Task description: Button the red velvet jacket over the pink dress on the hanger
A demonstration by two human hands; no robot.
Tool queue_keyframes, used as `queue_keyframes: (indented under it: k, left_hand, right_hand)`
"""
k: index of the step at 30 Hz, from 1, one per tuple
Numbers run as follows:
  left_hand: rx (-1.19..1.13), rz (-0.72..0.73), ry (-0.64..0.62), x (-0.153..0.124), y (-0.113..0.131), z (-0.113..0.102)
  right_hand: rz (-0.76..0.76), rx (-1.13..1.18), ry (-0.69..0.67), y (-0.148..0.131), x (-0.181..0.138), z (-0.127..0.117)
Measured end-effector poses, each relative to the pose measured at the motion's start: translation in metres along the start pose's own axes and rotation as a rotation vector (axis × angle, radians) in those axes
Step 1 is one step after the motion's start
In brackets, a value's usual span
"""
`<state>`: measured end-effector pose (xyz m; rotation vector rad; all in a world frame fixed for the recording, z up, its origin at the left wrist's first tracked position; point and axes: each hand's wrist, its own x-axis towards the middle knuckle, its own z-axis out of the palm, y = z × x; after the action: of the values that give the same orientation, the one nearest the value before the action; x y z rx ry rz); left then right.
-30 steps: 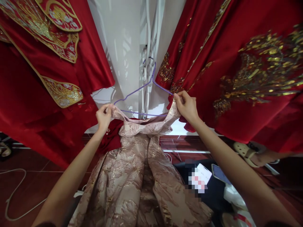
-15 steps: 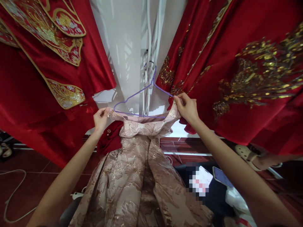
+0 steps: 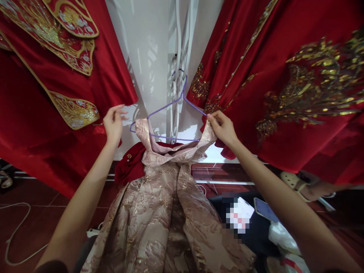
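Observation:
A pinkish-gold brocade dress (image 3: pixel 153 204) hangs in front of me on a purple wire hanger (image 3: pixel 165 107). Its left strap loops over the hanger's left arm. My left hand (image 3: pixel 114 123) is just left of that strap, apart from it, with its fingers spread and nothing in them. At the hanger's right end, my right hand (image 3: pixel 223 128) pinches the dress's right strap between thumb and fingers. Dark red cloth (image 3: pixel 129 165) with a small floral ornament shows behind the bodice.
Red garments with gold embroidery hang at left (image 3: pixel 75 110) and right (image 3: pixel 284 94). White metalwork (image 3: pixel 178 45) rises behind the hanger. Lower right are a phone (image 3: pixel 265 210), white plastic bags (image 3: pixel 283 237) and a person's foot in a beige clog (image 3: pixel 294 184). A white cable (image 3: pixel 17 261) lies on the floor.
My left hand has let go of the left strap and moved up and left. That strap now sits over the hanger's left arm. My right hand keeps its pinch.

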<state>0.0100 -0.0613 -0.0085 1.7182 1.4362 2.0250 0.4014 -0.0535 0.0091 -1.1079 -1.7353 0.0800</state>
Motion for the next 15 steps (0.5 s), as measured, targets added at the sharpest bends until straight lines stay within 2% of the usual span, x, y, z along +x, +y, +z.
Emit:
queue_keyframes:
  k: [1, 2, 4, 5, 6, 9, 11, 15]
  left_hand:
    - [0.016, -0.066, 0.034, -0.005, -0.017, -0.008]
    - [0.055, -0.14, -0.053, -0.013, -0.034, -0.015]
    - [0.194, -0.254, -0.371, -0.038, -0.059, -0.025]
    - [0.257, -0.258, -0.539, -0.052, -0.066, -0.028]
    - [0.328, -0.212, -0.629, -0.067, -0.069, -0.03]
    - [0.56, -0.021, -0.511, -0.102, -0.064, -0.03]
    - [0.617, 0.033, -0.439, -0.112, -0.061, -0.032]
    - [0.515, -0.069, -0.504, -0.101, -0.069, -0.042]
  right_hand:
    - [0.004, 0.016, 0.0, 0.002, 0.001, 0.001]
    - [0.005, 0.029, -0.002, 0.004, 0.002, 0.002]
    - [0.005, 0.046, -0.006, 0.007, 0.003, 0.004]
    - [0.003, 0.052, -0.007, 0.007, 0.003, 0.004]
    - [0.0, 0.058, -0.009, 0.008, 0.003, 0.004]
    - [-0.009, 0.076, -0.015, 0.01, 0.004, 0.004]
    - [-0.011, 0.079, -0.017, 0.01, 0.005, 0.004]
    - [-0.008, 0.078, -0.025, 0.01, 0.004, 0.004]
